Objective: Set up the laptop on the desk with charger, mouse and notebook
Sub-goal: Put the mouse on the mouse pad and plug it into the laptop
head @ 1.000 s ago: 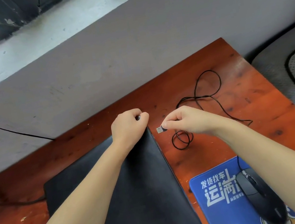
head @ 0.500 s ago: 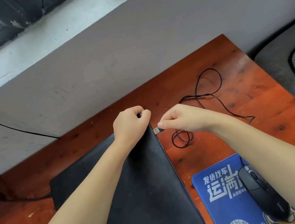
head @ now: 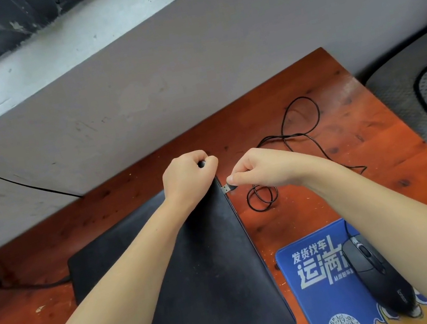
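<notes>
Laptop (head: pixel 186 275): my left hand (head: pixel 188 179) grips its back corner; my right hand (head: pixel 257 168) pinches the mouse plug (head: pixel 227 188), now brought against its side, insertion pending.

1. Black laptop (head: pixel 196 264), lid closed, lying flat on the desk at a slant.
2. USB plug (head: pixel 226 188), metal tip right at the laptop's right edge near the back corner.
3. Thin black mouse cable (head: pixel 300 129), looping loosely across the wood.
4. Black wired mouse (head: pixel 374 273) on a blue mouse pad (head: pixel 314 287), right of the laptop.
</notes>
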The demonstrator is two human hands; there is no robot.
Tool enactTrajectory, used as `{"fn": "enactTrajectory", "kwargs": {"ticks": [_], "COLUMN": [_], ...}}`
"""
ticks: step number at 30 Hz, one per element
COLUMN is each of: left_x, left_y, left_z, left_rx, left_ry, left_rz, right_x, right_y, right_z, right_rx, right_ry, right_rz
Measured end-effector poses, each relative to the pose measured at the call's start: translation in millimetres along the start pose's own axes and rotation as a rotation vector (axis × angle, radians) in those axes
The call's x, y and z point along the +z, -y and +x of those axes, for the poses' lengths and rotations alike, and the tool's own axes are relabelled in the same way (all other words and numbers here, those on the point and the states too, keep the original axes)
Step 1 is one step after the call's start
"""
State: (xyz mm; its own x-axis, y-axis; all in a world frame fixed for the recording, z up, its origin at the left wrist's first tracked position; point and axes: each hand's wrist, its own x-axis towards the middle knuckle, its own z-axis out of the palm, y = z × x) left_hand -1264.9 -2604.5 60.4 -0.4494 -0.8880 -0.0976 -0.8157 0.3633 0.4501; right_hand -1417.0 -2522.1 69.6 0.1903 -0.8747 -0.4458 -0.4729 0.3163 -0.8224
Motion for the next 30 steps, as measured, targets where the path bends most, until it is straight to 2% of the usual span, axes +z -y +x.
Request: {"fn": "enactTrajectory", "kwargs": {"ticks": [13, 20, 27, 30], "left_x": [10.6, 30.9, 48.7, 54.7], "left_y": [-0.1, 5.1, 17.3, 18.8], "left_z": [3.3, 11.7, 19.6, 20.6], "left_rx": [-0.043, -0.11, -0.135, -0.149], "left_ry": [-0.003, 0.094, 0.115, 0.124], "left_rz": [0.022, 0.064, 0.084, 0.06], "right_x": [7.5, 18.7, 38.2, 41.6], "right_y": [1.6, -22.5, -46.6, -52.3], "right_z": [7.0, 20.4, 23.0, 27.9], "right_rx": [0.005, 0.068, -0.018, -0.039], "right_ry": [0.04, -0.004, -0.316, -0.376], "right_rz": [-0.189, -0.198, -0.4, -0.465]}}
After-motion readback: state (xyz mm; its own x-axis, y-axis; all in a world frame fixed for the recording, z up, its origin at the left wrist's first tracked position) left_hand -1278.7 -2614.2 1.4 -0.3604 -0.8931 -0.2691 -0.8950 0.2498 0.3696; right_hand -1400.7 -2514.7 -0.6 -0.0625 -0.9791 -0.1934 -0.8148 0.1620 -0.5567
